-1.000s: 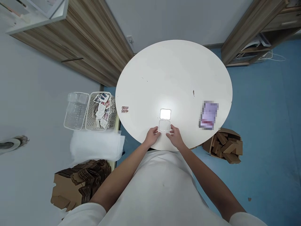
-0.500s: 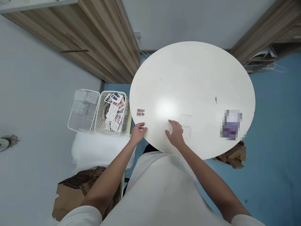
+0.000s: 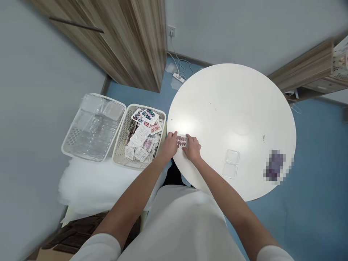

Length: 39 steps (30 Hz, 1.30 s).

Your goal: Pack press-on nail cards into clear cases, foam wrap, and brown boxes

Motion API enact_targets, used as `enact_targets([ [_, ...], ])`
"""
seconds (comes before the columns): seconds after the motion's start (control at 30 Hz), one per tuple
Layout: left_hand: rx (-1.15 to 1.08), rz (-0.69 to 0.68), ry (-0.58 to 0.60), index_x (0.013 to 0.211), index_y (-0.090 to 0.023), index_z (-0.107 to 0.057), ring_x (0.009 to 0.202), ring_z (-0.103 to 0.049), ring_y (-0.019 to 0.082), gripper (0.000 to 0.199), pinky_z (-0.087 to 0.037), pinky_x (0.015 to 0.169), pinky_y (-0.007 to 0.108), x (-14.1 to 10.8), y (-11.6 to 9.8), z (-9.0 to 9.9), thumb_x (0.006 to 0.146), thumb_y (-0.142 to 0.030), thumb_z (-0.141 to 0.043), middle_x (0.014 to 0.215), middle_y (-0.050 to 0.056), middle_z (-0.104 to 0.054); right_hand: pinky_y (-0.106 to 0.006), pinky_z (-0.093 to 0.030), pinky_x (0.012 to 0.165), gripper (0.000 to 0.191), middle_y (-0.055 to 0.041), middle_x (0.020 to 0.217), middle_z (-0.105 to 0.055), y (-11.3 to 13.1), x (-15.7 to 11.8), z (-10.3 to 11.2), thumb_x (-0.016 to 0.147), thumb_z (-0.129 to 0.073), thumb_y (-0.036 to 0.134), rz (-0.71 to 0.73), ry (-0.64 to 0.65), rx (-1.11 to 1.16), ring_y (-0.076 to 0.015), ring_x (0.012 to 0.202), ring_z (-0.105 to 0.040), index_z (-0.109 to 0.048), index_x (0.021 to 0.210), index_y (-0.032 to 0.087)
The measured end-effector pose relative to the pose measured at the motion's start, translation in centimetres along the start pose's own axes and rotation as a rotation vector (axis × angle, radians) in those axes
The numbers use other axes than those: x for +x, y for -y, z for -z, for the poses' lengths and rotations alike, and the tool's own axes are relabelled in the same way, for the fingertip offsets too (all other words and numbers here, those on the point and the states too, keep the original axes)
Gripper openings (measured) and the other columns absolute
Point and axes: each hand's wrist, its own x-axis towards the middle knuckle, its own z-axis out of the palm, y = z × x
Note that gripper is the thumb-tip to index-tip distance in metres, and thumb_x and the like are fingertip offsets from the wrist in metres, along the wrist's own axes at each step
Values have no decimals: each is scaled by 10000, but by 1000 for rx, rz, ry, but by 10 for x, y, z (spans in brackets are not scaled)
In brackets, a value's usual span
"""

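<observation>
A card of pinkish-red press-on nails [image 3: 181, 141] is at the left edge of the white round table. My left hand [image 3: 169, 145] grips its left edge, with thumb and fingers closed on it. On the opposite side, my right hand [image 3: 193, 148] pinches the card's right edge. Two rows of nails show between the hands; the card's edges are partly hidden by my fingers. An opened clear plastic case [image 3: 232, 157] lies on the table to the right of my right hand, its two halves spread flat.
Left of the table, a white basket [image 3: 119, 159] holds many nail cards. Beside it, another white basket [image 3: 65, 145] holds clear plastic cases. A blurred purple item [image 3: 275, 165] lies near the right edge of the table [image 3: 239, 94]. White wrapping sheets [image 3: 92, 181] lie below the baskets.
Both hands have come together at the nail card and taken hold of its sides; my right hand moved left, away from the clear case. The view has shifted left.
</observation>
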Motion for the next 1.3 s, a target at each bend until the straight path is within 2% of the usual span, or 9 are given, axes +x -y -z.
enact_targets([
  [0.13, -32, -67, -23, 1222, -182, -379, 965, -520, 221, 577, -426, 784, 298, -4, 6, -4, 694, -123, -607, 1089, 91, -451, -441, -303, 903, 607, -61, 1138, -453, -4, 1, -4, 701, -578, 222, -17, -18, 42, -245, 1091, -418, -340, 1255, 288],
  [0.3, -89, -100, -54, 1216, -181, -356, 1033, -487, 234, 553, -437, 814, 335, -8, 8, -7, 712, -108, -572, 1103, 92, -472, -453, -301, 918, 564, -47, 1121, -472, -13, -4, -7, 706, -582, 211, 43, -63, 138, -236, 1080, -429, -374, 1223, 300],
  [0.5, -80, -125, -81, 1246, -170, -357, 951, -522, 228, 540, -445, 791, 354, -13, 7, -9, 742, -146, -549, 1045, 94, -510, -447, -313, 964, 627, -47, 1144, -449, -25, -10, 0, 721, -564, 187, 151, -11, 281, -216, 1081, -445, -327, 1289, 305],
  [0.67, -135, -147, -3, 1266, -166, -359, 817, -533, 187, 623, -455, 739, 332, -17, -6, -5, 702, -217, -618, 1004, 73, -513, -403, -402, 907, 683, -58, 1141, -418, -36, -23, 15, 727, -549, 173, 198, -32, 423, -194, 1017, -485, -268, 1336, 302],
  [0.83, -194, -209, 60, 1281, -179, -356, 809, -517, 169, 663, -450, 761, 322, -30, -30, -12, 687, -244, -642, 950, 44, -507, -413, -417, 885, 683, -53, 1136, -419, -63, -50, 33, 735, -538, 171, 236, -79, 446, -199, 1026, -480, -266, 1340, 333],
  [1.0, -214, -279, 151, 1299, -229, -339, 765, -511, 157, 642, -461, 702, 312, -58, -67, -37, 718, -254, -612, 924, 29, -507, -406, -432, 869, 648, -47, 1098, -447, -110, -92, 54, 745, -525, 173, 238, -107, 458, -188, 982, -497, -294, 1327, 336],
  [1.17, -178, -317, 196, 1280, -242, -359, 739, -511, 159, 597, -474, 697, 333, -84, -108, -80, 730, -238, -591, 885, 22, -509, -418, -443, 861, 613, -49, 1088, -469, -169, -134, 71, 742, -545, 214, 203, -68, 467, -198, 961, -506, -328, 1306, 315],
  [1.3, -123, -343, 191, 1264, -228, -375, 877, -520, 193, 585, -467, 783, 366, -91, -136, -114, 724, -208, -598, 1015, 59, -505, -448, -417, 906, 595, -61, 1130, -465, -212, -147, 78, 727, -567, 232, 178, -73, 464, -229, 1037, -477, -358, 1281, 294],
])
